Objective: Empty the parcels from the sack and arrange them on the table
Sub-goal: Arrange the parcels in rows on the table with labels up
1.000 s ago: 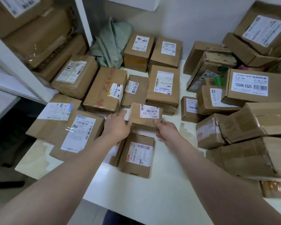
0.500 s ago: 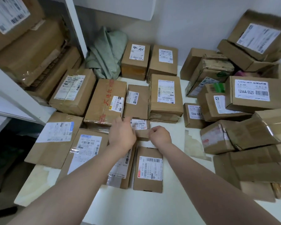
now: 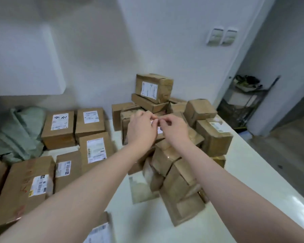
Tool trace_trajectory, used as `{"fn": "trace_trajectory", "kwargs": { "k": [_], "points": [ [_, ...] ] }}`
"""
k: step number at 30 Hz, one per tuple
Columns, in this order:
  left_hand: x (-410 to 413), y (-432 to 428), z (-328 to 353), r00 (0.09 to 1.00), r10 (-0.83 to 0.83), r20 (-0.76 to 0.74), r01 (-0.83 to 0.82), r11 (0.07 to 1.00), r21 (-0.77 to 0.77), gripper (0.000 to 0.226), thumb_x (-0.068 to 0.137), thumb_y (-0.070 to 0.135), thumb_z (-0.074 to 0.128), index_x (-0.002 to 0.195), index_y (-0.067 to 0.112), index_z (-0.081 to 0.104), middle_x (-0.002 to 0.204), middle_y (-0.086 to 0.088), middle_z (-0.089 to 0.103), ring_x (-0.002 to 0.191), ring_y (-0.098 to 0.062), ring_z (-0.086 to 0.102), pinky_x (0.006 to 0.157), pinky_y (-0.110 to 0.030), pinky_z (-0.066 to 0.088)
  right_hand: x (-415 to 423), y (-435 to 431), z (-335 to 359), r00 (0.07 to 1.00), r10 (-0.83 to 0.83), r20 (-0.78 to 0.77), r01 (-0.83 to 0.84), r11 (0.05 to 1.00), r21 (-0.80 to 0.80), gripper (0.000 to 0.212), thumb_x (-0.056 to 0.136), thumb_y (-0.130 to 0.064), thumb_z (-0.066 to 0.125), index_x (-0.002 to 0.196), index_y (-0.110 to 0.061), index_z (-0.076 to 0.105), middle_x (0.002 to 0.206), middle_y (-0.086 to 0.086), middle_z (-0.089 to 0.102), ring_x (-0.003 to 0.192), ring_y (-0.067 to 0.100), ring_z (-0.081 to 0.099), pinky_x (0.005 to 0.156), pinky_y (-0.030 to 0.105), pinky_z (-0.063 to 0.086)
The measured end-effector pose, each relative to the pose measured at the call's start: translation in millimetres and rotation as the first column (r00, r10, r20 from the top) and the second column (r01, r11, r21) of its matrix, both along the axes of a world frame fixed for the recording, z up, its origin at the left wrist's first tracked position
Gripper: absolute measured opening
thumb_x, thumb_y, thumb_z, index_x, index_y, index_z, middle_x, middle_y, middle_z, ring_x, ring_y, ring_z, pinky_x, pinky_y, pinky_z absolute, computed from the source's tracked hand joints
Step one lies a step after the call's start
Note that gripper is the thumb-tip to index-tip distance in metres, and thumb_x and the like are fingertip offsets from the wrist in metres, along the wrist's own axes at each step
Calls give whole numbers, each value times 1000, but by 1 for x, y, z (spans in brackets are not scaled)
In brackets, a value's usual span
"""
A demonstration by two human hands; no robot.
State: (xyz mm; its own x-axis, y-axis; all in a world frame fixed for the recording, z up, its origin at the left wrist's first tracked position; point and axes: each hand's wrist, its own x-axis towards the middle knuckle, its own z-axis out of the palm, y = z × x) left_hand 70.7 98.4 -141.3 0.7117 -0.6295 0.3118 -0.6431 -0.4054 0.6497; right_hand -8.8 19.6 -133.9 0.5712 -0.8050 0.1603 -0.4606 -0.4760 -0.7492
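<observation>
Brown cardboard parcels cover the white table [image 3: 253,174]. Labelled parcels lie flat in rows on the left, such as one with handwriting [image 3: 58,129] and a long one [image 3: 95,150]. A loose pile of parcels [image 3: 180,193] rises on the right, topped by a tilted box [image 3: 153,87]. Both arms reach into that pile. My left hand [image 3: 141,128] and my right hand [image 3: 174,131] curl their fingers side by side over the top edge of one parcel [image 3: 125,121], which they mostly hide. The green sack [image 3: 19,135] lies crumpled at the far left against the wall.
A white cabinet [image 3: 25,58] hangs over the table's left end. Past the right end of the table stands a wire rack [image 3: 244,102] in a doorway. Bare tabletop shows in front of the pile and along the right edge.
The small parcel was set down among the rows. Both hands left it and moved right and up into the pile, and my view swung right.
</observation>
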Motion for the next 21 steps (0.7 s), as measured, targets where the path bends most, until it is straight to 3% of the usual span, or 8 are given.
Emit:
{"fn": "trace_trajectory", "kwargs": {
  "k": [3,8,10,13,15,17,19,21],
  "points": [
    [-44,-49,19,997,-43,57,44,999,-17,15,94,34,55,99,26,66,114,2,55,113,-22,47,93,-37,44,-57,-61,18,970,-165,179,156,986,63,17,94,-23,54,100,-26,69,88,-10,72,90,13,67,85,39,55],
    [-112,-133,21,998,-24,63,24,1000,3,38,94,37,57,130,27,53,129,-2,48,126,-23,38,102,-36,36,-147,-167,8,905,-336,260,315,941,121,19,95,-17,52,102,-25,67,101,-4,70,91,13,63,78,32,54],
    [-138,-170,18,996,54,69,-56,998,30,45,93,37,58,136,27,48,135,-4,45,129,-24,36,105,-36,35,-173,-209,-12,941,-291,174,261,950,174,20,94,-17,53,107,-25,66,103,-5,66,88,11,61,74,31,55],
    [-179,-216,11,980,117,162,-125,991,44,43,92,32,59,134,26,50,135,-5,44,130,-25,33,109,-37,30,-200,-263,-49,988,-149,33,132,944,301,19,91,-20,54,104,-24,66,104,-3,66,94,21,63,85,45,56],
    [-202,-241,7,948,64,313,-94,992,82,37,90,29,58,128,27,55,130,-2,47,128,-25,33,112,-39,26,-211,-289,-67,994,-100,-31,105,920,378,16,90,-21,52,98,-24,65,104,2,69,88,26,64,84,45,57],
    [-216,-262,5,922,-35,385,-43,980,192,34,91,30,57,124,27,58,129,0,49,129,-23,33,118,-41,16,-215,-308,-81,995,-45,-86,80,887,456,15,91,-21,52,99,-22,65,101,7,69,77,24,62,73,40,55],
    [-220,-286,3,928,-119,354,3,950,312,36,92,32,56,127,26,58,132,0,48,130,-22,32,118,-38,13,-213,-326,-92,991,20,-129,50,856,515,18,92,-21,53,103,-16,66,99,8,68,77,22,60,62,31,52],
    [-219,-311,1,955,-161,251,63,932,356,37,94,31,53,131,27,56,134,0,49,128,-22,34,111,-32,22,-210,-345,-100,984,69,-164,30,844,535,17,91,-19,53,101,-15,66,95,6,66,78,21,59,57,27,49]
  ]
}}
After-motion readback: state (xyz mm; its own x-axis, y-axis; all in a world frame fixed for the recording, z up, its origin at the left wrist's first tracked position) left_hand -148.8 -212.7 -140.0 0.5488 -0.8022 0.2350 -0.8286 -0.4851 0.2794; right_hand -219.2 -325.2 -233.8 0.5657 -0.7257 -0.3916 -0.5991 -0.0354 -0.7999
